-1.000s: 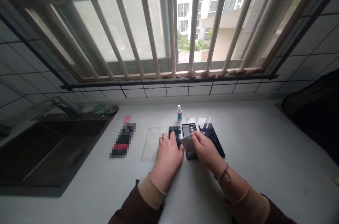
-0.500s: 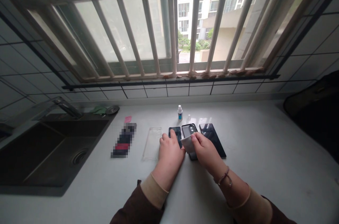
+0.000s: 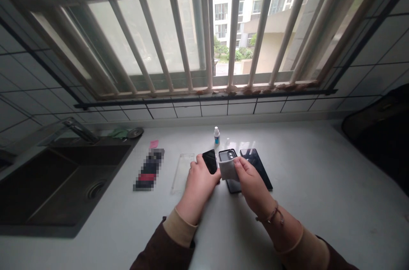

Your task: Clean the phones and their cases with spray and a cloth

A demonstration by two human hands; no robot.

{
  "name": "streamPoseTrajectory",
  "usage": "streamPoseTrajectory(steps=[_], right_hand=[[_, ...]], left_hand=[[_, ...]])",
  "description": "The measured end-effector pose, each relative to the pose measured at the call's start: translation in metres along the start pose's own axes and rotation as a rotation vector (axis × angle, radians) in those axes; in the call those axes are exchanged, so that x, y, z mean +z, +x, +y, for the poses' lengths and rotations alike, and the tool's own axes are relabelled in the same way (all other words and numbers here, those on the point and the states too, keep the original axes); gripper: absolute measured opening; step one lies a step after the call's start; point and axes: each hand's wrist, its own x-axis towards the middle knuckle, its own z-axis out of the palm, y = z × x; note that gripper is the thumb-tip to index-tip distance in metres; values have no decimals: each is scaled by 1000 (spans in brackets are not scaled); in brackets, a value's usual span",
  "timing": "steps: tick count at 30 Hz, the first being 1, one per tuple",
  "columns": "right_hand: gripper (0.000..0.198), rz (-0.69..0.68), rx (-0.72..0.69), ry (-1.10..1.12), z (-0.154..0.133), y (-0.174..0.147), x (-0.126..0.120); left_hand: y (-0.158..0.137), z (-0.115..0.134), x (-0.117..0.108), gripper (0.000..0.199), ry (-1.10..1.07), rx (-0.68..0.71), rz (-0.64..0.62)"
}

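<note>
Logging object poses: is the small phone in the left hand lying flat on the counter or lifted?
Lifted. The left hand grips the small phone, which is tilted with its far end raised off the counter.

A wide barred window (image 3: pixel 204 27) filled the wall ahead, and soft grey daylight came through it from a courtyard with pale apartment blocks (image 3: pixel 246 6) and green shrubs. Dark tiles (image 3: pixel 377 57) with pale joints covered the walls on both sides and below the sill. A pale worktop (image 3: pixel 319 202) stretched across, with a dark sink (image 3: pixel 57 185) and its tap (image 3: pixel 79 129) set in at the left.
</note>
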Motion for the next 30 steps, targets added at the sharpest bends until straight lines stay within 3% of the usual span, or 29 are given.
streamPoseTrajectory(steps=[7,12,15,19,21,23,26,28,30], right_hand=[[46,-124,278,447,-1,-4,14],[48,-205,270,530,-13,-8,14],[41,-229,218,527,-22,-11,13],[36,-289,189,571,-27,-12,11],[37,-212,152,554,-23,-9,8],[40,2,87,448,-18,-3,2],[44,348,-54,116,-14,5,-12],[44,405,-192,-133,-16,6,-19],[36,319,-362,-333,-19,4,-20]], left_hand=[[14,-19,6,91,-470,-72,-154],[10,-16,13,94,-904,-68,-218],[4,-10,8,83,-1185,-28,-289],[-1,-5,-2,49,-1505,-51,-430],[-2,-4,-6,45,-1621,-110,-538],[-4,-3,-10,55,-1685,-151,-677],[-9,0,-11,72,-1690,-151,-892],[-14,3,-9,75,-1669,-146,-989],[-19,4,-3,76,-1619,-150,-1067]])
